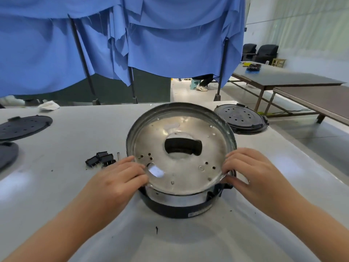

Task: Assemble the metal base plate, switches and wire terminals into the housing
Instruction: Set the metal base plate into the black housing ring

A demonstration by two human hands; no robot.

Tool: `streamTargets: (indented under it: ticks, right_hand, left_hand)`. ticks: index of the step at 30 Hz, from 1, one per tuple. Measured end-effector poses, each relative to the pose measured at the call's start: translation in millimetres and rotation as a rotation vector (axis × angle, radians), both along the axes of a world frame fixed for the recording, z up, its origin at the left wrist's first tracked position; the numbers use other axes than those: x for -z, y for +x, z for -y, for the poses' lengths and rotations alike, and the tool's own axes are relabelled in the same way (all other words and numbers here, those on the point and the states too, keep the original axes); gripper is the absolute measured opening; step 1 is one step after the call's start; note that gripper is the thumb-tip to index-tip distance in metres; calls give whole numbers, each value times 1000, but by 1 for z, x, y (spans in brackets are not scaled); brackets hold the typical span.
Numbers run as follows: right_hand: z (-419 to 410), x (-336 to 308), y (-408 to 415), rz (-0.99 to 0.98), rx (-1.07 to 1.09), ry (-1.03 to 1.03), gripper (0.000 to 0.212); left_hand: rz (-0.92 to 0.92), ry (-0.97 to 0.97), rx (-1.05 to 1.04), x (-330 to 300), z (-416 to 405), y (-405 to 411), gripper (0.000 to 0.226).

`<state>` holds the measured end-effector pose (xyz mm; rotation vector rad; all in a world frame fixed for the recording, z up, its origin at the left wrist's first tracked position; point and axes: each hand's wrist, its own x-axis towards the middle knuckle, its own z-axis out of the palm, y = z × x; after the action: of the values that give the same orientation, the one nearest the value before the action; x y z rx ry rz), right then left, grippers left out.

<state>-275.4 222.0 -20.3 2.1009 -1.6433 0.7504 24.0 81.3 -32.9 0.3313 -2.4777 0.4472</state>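
A round metal base plate (188, 167) with a large centre hole and several small holes is tilted, its far edge raised, over the dark round housing (179, 208) on the white table. My left hand (120, 178) grips the plate's near-left rim. My right hand (249, 171) pinches the near-right rim. A few black switches (100, 159) lie in a loose group on the table to the left of the plate, with a small metal pin (118, 155) beside them. No wire terminals are recognisable.
Black round perforated covers lie at the far left (24, 126), the left edge (7, 154) and the back right (241, 118). A white rag (48, 106) sits at the table's back edge. Blue curtains hang behind; long tables stand to the right.
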Motion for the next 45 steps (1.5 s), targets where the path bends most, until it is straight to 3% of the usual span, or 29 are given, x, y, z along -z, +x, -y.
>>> streamTargets:
  ticks: [6, 27, 40, 45]
  right_hand:
    - [-10, 10, 9, 58, -11, 106, 10]
    - [-6, 26, -1, 313, 44, 201, 19]
    - [-4, 31, -4, 321, 24, 185, 15]
    - [-6, 31, -2, 292, -14, 170, 28]
  left_hand:
    - [40, 68, 20, 8, -1, 10, 10]
    - [2, 266, -11, 2, -15, 3, 32]
    - [-46, 215, -14, 11, -15, 2, 27]
    - [-9, 215, -33, 12, -12, 2, 32]
